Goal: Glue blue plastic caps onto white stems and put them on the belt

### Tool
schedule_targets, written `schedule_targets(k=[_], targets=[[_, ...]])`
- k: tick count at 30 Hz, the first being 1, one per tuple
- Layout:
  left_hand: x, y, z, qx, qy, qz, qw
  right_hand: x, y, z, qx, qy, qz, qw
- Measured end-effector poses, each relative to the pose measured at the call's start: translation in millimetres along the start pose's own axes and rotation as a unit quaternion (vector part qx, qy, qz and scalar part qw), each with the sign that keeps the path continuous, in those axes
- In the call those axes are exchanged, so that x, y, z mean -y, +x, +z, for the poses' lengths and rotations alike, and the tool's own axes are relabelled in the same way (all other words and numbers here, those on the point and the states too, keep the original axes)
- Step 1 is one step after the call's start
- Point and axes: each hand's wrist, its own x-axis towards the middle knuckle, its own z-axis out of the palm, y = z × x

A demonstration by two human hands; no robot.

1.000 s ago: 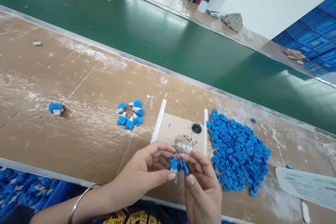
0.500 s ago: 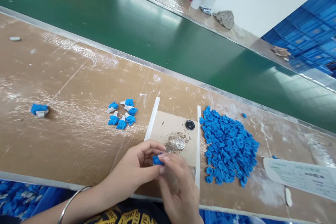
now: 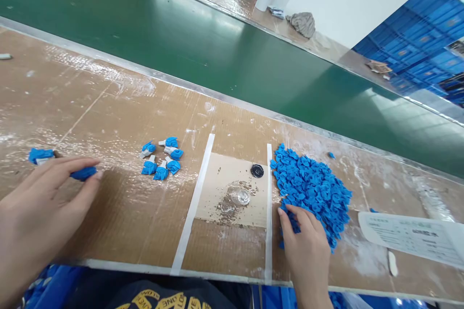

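Observation:
At the left of the table, my left hand (image 3: 50, 193) pinches a blue plastic piece (image 3: 83, 174) between thumb and fingers. Just behind its knuckles lies another blue part with a light grey block (image 3: 40, 155). My right hand (image 3: 306, 239) is at the near left edge of a heap of small blue plastic pieces (image 3: 315, 188), thumb and fingertips closed around one of them. Between the hands, several blue parts with grey stems (image 3: 160, 172) lie in a loose ring.
White tape strips (image 3: 268, 231) border a cardboard patch (image 3: 210, 203) with a clear round dish (image 3: 240, 196) in spilled liquid and a black toothed disc (image 3: 257, 170). A printed label sheet (image 3: 406, 236) lies right. Beyond runs a green conveyor belt (image 3: 203, 53). Blue bins (image 3: 54, 285) stand below the table edge.
My hands have parted from in front of the cardboard patch. The left carried a blue piece far left; the right moved to the heap. The view shifted slightly.

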Motion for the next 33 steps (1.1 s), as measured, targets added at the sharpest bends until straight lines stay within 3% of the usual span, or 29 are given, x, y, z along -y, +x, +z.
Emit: schedule_targets(k=[2, 7, 10, 16, 23, 28, 33], targets=[[9, 10, 3.4, -0.035, 0.062, 0.058, 0.996, 5, 2, 5, -0.002, -0.005, 0.004, 1.0], [22, 25, 11.4, 0.022, 0.106, 0.098, 0.989, 16, 2, 9, 0.0, 0.004, -0.015, 1.0], [23, 26, 12.7, 0.003, 0.097, 0.13, 0.987, 16, 0, 6, 0.0, -0.004, -0.049, 0.999], [-7, 14, 9.5, -0.009, 0.05, 0.221, 0.974, 10, -6, 2, -0.009, 0.007, -0.137, 0.991], [-47, 15, 25.1, 0.102, -0.001, 0.362, 0.926, 11, -20, 2, -0.075, -0.012, -0.147, 0.986], [-43, 21, 24.1, 0.134, 0.006, 0.352, 0.926, 9, -26, 5, -0.086, -0.005, -0.169, 0.982], [-32, 22, 19.6, 0.148, 0.026, 0.425, 0.892, 4, -28, 1, -0.04, -0.019, -0.251, 0.967]])
